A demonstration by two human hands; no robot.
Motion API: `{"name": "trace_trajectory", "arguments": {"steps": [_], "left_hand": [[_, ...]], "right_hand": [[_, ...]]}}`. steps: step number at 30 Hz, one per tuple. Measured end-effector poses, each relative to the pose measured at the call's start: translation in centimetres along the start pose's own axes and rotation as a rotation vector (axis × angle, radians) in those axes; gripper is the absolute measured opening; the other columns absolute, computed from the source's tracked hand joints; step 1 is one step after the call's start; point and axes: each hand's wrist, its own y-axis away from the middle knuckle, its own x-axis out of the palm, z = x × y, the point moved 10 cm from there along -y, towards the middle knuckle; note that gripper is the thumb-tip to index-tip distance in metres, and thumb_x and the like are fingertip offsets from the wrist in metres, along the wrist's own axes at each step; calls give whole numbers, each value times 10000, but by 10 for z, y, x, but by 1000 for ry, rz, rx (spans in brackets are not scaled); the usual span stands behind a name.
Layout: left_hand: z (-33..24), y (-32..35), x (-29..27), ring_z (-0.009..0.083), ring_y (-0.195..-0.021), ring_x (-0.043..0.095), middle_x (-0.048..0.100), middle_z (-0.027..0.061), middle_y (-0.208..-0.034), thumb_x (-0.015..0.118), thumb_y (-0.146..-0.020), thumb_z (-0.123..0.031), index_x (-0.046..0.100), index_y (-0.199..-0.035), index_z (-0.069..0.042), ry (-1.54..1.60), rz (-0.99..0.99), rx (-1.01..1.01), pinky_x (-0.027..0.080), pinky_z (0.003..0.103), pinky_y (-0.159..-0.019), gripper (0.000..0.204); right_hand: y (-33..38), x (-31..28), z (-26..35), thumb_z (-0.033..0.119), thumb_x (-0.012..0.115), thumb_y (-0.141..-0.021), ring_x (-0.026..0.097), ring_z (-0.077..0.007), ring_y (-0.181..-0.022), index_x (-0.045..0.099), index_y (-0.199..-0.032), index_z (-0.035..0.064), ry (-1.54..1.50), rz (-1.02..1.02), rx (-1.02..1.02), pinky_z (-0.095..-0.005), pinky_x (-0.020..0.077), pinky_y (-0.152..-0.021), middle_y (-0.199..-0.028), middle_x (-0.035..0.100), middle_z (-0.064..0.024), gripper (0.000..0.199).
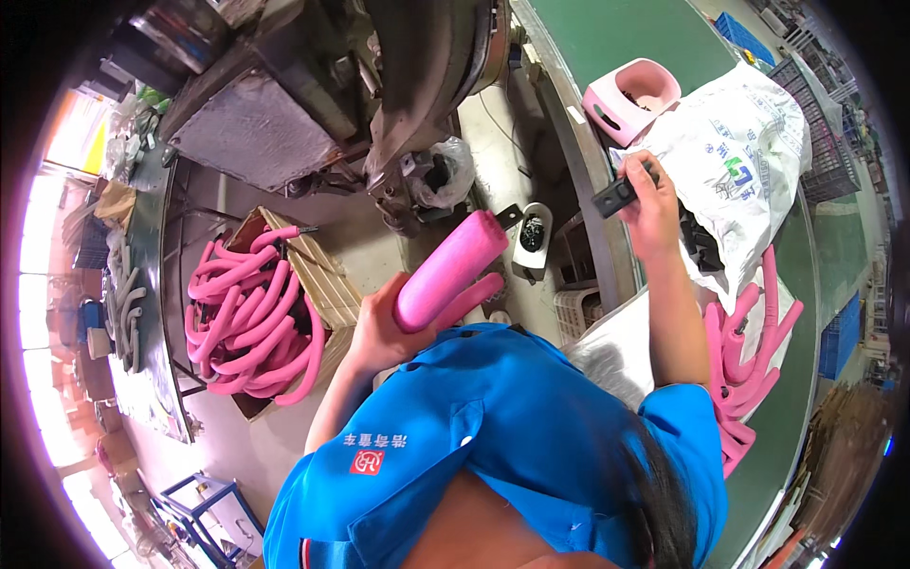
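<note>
My left hand [381, 327] is wrapped round a thick pink foam-covered tube [450, 270], held tilted in front of my chest. A second pink length shows just behind it, and I cannot tell whether the two are one bent piece. A small black tab [511, 217] sticks out by the tube's far end. My right hand [654, 204] pinches a small flat black part [614, 198] above the bench edge, apart from the tube. Beside that hand lies a white printed sack [749, 142] with black parts [700, 248] in its mouth.
A carton [318, 275] heaped with bent pink tubes [251, 322] stands at left. Ahead looms a dark machine [398, 104]. On the green bench [607, 33] at right are a pink scoop-shaped bin [630, 100] and more pink tubes [744, 370]. A white tray [533, 237] holds small black pieces.
</note>
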Motion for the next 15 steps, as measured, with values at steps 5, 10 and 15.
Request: {"name": "trace_trajectory", "arguments": {"steps": [5, 10, 15], "left_hand": [[-4, -1, -9, 108, -650, 475, 511, 55, -686, 706, -622, -153, 534, -861, -16, 17, -58, 62, 420, 271, -614, 325], [12, 15, -19, 286, -709, 622, 599, 170, -760, 695, -619, -141, 540, -943, -4, -8, -75, 30, 479, 352, -661, 384], [21, 27, -29, 298, -682, 613, 589, 166, -730, 690, -613, -137, 533, -898, -21, 43, -94, 7, 473, 360, -644, 346]], "right_hand": [[31, 77, 3, 259, 532, -931, 359, -5, -468, 512, -864, 102, -284, 81, -65, -166, 255, -393, -673, 462, 45, 172], [39, 96, -13, 254, 528, -934, 368, -23, -468, 481, -873, 75, -237, -62, -124, -174, 259, -397, -715, 481, 8, 195], [40, 130, -27, 275, 518, -940, 357, -23, -482, 479, -871, 90, -268, 57, -58, -174, 266, -414, -736, 480, 17, 201]]}}
